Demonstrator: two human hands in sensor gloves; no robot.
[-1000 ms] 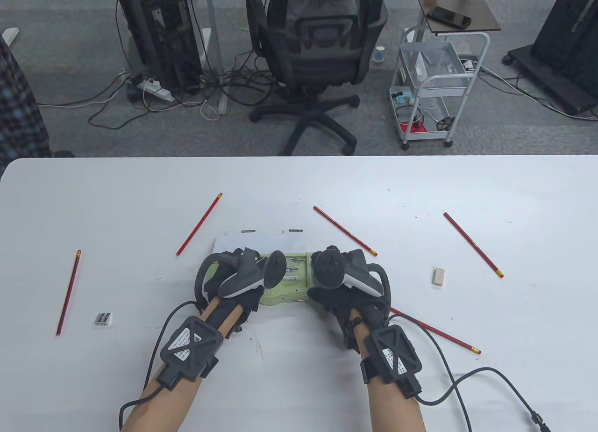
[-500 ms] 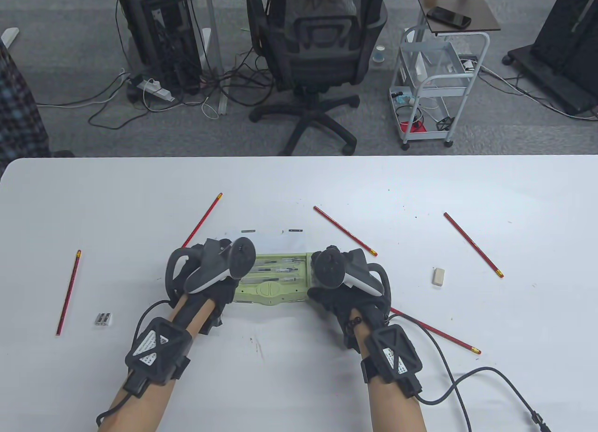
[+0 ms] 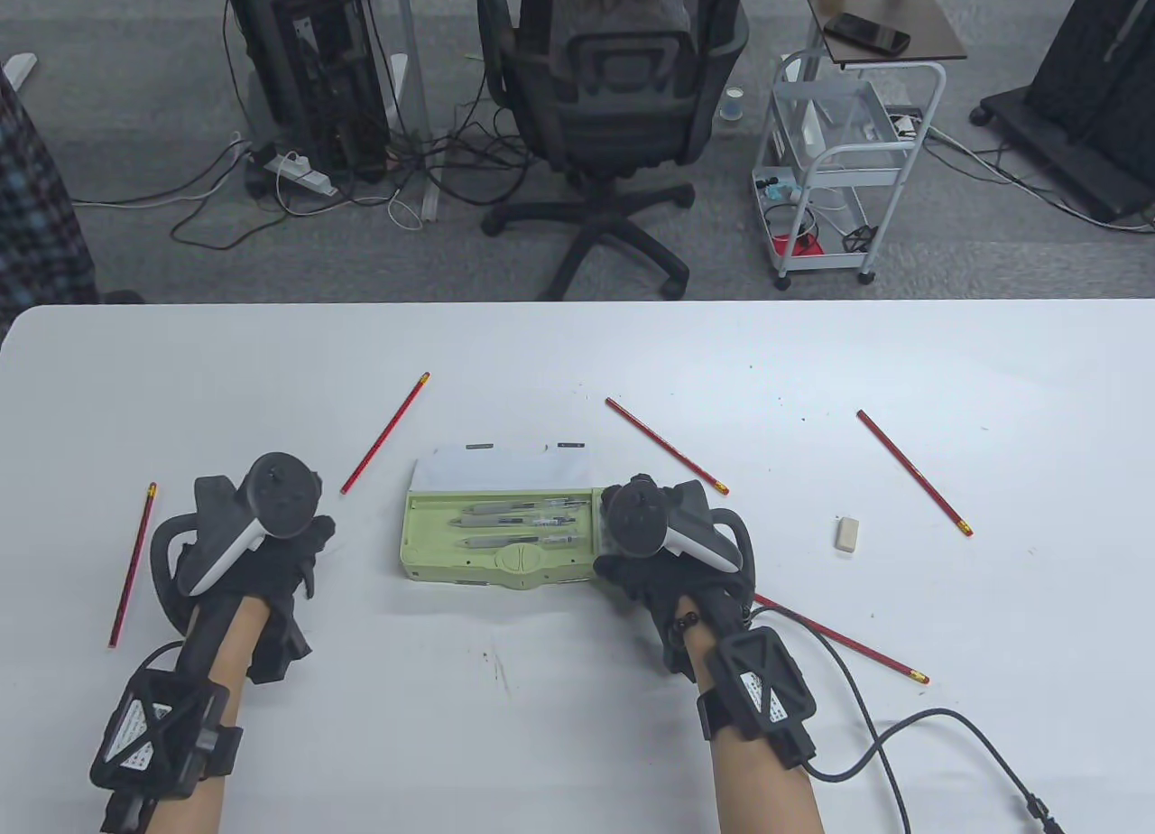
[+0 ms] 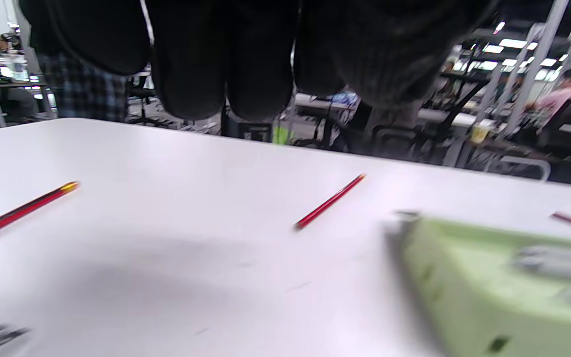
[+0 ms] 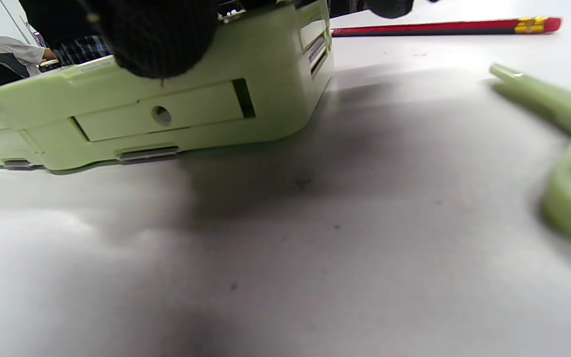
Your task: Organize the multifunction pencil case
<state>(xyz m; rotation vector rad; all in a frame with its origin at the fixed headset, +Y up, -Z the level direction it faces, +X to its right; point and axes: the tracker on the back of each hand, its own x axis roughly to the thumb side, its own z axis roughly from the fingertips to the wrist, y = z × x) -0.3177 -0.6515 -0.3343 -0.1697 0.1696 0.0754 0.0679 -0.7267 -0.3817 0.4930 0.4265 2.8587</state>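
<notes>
Since a second ago the left hand [image 3: 262, 554] has pulled away from the pencil case [image 3: 501, 532] and now sits well off to its left, between the leftmost pencil [image 3: 133, 563] and the case, holding nothing; the wrist view shows its fingers [image 4: 206, 54] hanging loosely over bare surface. The right hand [image 3: 663, 559] has not shifted: it rests at the case's right end, a fingertip [image 5: 156, 37] pressed on the top edge, steadying it rather than clearly gripping.

With the case lying open mid-surface and several pens [image 3: 519, 523] already in the tray, the step in hand looks like gathering the loose items. A likely next move is the left hand reaching for the nearest pencil [image 3: 383, 432] or the sharpener [image 3: 200, 616], which calls for a fine pinch off the flat surface.

Trackers hide both hands' fingers from above. Green scissors [image 5: 558, 148] show only in the right wrist view, cut off at the edge.
</notes>
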